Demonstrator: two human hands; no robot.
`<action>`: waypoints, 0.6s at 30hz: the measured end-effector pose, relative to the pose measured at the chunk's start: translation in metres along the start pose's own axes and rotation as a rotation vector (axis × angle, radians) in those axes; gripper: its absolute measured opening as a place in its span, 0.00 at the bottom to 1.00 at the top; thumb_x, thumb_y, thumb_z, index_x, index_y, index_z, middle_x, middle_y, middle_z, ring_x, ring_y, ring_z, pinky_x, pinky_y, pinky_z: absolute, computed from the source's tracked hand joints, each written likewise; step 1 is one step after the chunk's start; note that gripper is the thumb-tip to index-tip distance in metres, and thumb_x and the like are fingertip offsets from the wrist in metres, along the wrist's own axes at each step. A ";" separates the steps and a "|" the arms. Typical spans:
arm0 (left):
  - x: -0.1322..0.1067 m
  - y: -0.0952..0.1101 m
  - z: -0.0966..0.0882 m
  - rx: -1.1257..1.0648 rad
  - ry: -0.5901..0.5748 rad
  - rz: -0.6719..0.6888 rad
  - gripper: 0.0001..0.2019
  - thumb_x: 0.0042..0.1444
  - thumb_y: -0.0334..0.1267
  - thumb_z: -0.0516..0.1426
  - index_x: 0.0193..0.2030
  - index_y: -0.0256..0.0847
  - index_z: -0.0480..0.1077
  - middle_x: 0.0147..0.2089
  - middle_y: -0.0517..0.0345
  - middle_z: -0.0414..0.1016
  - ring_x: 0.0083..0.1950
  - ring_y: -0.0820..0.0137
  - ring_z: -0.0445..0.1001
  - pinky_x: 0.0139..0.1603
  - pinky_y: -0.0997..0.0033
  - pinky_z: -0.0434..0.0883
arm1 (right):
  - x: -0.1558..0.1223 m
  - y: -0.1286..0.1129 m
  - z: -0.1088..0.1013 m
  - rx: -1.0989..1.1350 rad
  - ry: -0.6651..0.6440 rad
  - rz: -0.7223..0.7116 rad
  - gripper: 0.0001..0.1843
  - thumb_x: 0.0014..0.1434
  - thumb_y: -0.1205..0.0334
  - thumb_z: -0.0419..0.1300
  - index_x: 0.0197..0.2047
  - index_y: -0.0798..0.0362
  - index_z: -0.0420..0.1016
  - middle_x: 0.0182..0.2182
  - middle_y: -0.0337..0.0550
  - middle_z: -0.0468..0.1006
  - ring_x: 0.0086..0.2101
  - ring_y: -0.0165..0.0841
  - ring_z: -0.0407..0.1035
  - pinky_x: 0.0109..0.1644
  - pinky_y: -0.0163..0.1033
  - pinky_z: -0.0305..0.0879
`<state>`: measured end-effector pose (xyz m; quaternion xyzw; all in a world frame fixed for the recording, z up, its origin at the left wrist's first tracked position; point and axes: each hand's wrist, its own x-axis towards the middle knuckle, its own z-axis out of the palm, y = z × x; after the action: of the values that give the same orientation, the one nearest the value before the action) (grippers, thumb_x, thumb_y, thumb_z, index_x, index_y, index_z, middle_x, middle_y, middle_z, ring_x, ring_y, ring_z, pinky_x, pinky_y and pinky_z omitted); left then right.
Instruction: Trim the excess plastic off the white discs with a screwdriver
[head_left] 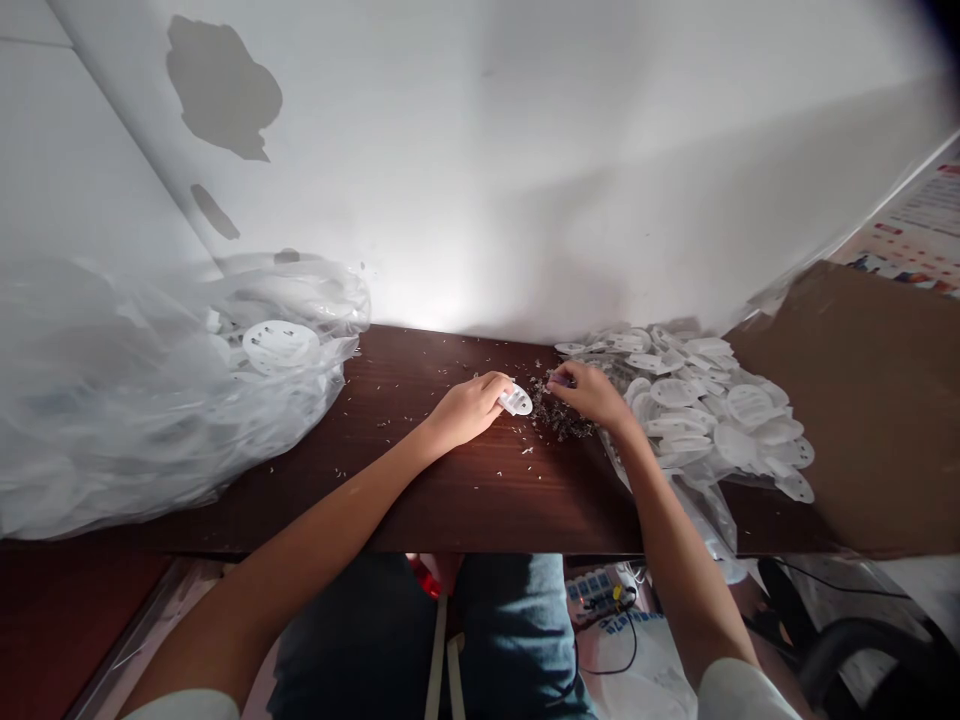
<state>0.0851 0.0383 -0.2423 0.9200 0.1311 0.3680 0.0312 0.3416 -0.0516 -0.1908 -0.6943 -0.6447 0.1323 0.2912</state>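
My left hand [474, 408] pinches a white oval plastic piece [517, 400] with slots by its left end, just above the dark wooden table [450, 500]. To the right, my right hand [589, 392] has its thumb and fingertips pressed together over a heap of tiny metallic-looking parts [564, 418]. Whatever those fingertips hold is too small to make out. More tiny bits lie scattered over the tabletop around both hands.
A big clear plastic bag [150, 400] with white oval pieces fills the left side. At right, many similar pieces [690, 390] spill from another bag, beside a brown cardboard sheet [847, 410]. A white wall [465, 180] stands behind; a power strip [592, 590] lies below.
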 end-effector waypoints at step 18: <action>0.002 0.006 -0.006 0.023 0.041 0.095 0.12 0.63 0.25 0.60 0.48 0.42 0.64 0.49 0.52 0.79 0.41 0.67 0.82 0.36 0.70 0.75 | -0.006 -0.025 0.021 0.637 0.043 0.143 0.22 0.54 0.44 0.71 0.43 0.53 0.83 0.33 0.42 0.81 0.28 0.30 0.66 0.31 0.37 0.61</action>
<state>0.0841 0.0328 -0.2359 0.9177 0.0921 0.3864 0.0002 0.3087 -0.0525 -0.1946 -0.6145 -0.5141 0.3331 0.4972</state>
